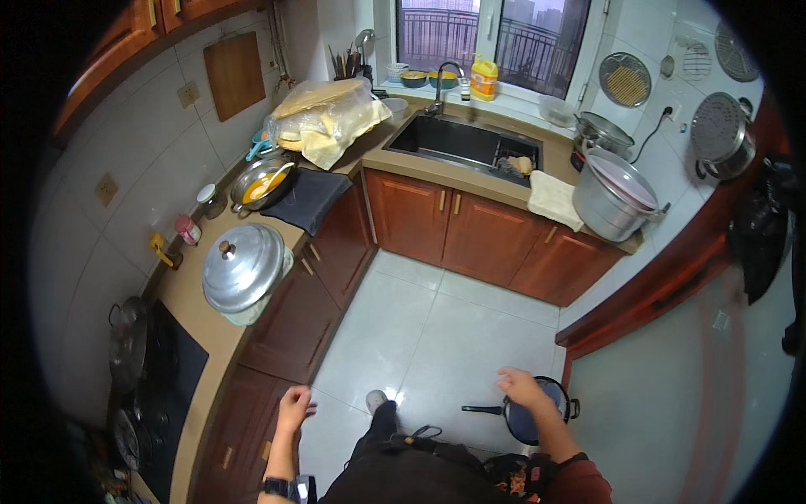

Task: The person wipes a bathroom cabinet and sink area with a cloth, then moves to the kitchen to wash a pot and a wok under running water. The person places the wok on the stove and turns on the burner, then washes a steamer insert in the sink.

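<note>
My left hand [294,408] hangs with loosely curled fingers beside the dark red cabinet doors and holds nothing that I can see. My right hand [520,384], also loosely curled, is in the air above a dark frying pan [524,423], whose black handle points left; the forearm covers part of the pan. On the left counter sits a large domed metal lid [242,268] with a wooden knob, a pale cloth under its edge. Farther along that counter, a metal bowl [261,184] holds something orange-yellow and a pale spoon, next to a dark cloth [308,198].
A black hob [170,390] with pans is at the left. Ahead, a dark sink [459,145] is set in the counter [428,165]. A large aluminium pot [614,195] stands near the right end. Plastic-covered flat, round items [327,110] fill the corner. A frosted door [655,378] borders the right.
</note>
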A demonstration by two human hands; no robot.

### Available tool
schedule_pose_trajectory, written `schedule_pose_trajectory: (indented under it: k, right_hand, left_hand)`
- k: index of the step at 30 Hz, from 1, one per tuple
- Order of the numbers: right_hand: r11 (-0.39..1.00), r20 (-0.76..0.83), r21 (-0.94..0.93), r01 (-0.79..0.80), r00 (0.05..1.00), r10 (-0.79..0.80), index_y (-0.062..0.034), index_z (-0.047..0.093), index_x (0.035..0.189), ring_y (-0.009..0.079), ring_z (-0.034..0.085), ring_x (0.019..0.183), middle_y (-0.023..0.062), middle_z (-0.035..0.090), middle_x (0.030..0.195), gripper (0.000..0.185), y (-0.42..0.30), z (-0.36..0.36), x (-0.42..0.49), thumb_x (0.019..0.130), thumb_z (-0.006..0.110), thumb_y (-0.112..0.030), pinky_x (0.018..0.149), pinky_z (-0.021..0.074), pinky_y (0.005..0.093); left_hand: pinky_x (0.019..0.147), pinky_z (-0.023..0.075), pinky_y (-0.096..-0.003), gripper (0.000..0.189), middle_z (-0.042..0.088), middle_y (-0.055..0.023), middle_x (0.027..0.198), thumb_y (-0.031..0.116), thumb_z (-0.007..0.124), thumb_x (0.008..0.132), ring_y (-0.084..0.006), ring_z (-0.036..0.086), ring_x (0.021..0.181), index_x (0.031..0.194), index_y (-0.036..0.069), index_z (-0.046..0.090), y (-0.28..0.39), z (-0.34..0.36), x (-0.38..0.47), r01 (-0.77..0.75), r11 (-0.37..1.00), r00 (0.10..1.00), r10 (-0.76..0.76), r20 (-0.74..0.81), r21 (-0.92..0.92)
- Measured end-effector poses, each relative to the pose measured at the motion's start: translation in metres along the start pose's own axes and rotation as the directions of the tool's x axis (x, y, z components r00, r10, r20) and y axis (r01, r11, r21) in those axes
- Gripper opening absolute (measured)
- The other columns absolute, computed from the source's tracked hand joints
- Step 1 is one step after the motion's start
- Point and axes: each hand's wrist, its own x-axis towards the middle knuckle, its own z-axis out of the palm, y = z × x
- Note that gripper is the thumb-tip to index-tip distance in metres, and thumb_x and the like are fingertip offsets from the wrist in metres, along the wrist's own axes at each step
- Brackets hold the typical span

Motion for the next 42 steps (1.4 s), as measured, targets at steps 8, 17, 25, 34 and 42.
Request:
schedule_pose_trajectory:
  k: [8,17,25,34,42]
  right_hand:
    - [0.978,-0.147,-0.05,-0.204,0.97,0.195,-0.0039,0.059,0.099,0.0312,0.06,0.079,0.0177,0.062,0.085,0.028,-0.026,-0.027,0.07,0.075,0.063,-0.017,0.072,0.0473,0.0374]
    - [0.993,-0.128,-0.111,0.048,0.99,-0.062,-0.002,0.051,0.113,0.0357,0.051,0.101,0.0198,0.052,0.112,0.035,-0.027,-0.071,0.29,0.08,0.056,-0.011,0.086,0.0419,0.0371]
    - [0.972,-0.151,0.226,0.06,0.988,-0.025,-0.0006,0.028,0.131,0.0349,0.036,0.12,0.0212,0.034,0.132,0.055,-0.034,-0.069,0.546,0.082,0.05,-0.007,0.099,0.031,0.0371]
    - [0.828,-0.557,0.539,0.155,0.803,0.213,0.0,0.03,0.125,0.0289,0.04,0.11,0.0176,0.035,0.122,0.052,-0.034,-0.004,0.643,0.078,0.051,-0.003,0.092,0.0361,0.0377]
    - [0.88,-0.384,0.475,0.018,0.904,0.189,-0.002,0.023,0.128,0.0261,0.037,0.115,0.0141,0.035,0.122,0.067,-0.018,0.03,0.49,0.074,0.062,-0.008,0.096,0.0312,0.0377]
  left_hand:
    - [0.058,0.0484,-0.0272,0.019,0.057,-0.0041,0.083,0.016,0.058,0.082,-0.0131,0.058,0.068,0.096,0.004,0.054,0.141,0.078,0.19,-0.187,0.976,0.957,0.156,0.243,0.109]
    - [0.062,0.0467,-0.0266,0.022,0.059,-0.0059,0.077,0.02,0.059,0.081,-0.0133,0.058,0.068,0.095,0.002,0.056,0.202,0.207,0.323,-0.287,0.932,0.907,0.189,0.377,0.223]
    - [0.087,0.043,-0.0337,0.051,0.051,-0.0197,0.116,0.023,0.061,0.081,-0.027,0.053,0.104,0.123,0.001,0.042,0.22,0.352,0.469,-0.377,0.809,0.893,0.187,0.41,0.451]
    - [0.094,0.0352,-0.0358,0.056,0.042,-0.0265,0.12,0.009,0.057,0.074,-0.0365,0.042,0.113,0.124,-0.003,0.036,0.227,0.516,0.555,-0.418,0.84,0.855,0.234,0.464,0.347]
    - [0.091,0.0387,-0.0406,0.061,0.04,-0.0179,0.121,0.002,0.058,0.07,-0.0325,0.042,0.113,0.126,0.003,0.033,0.152,0.426,0.494,-0.631,0.741,0.743,0.495,0.45,0.227]
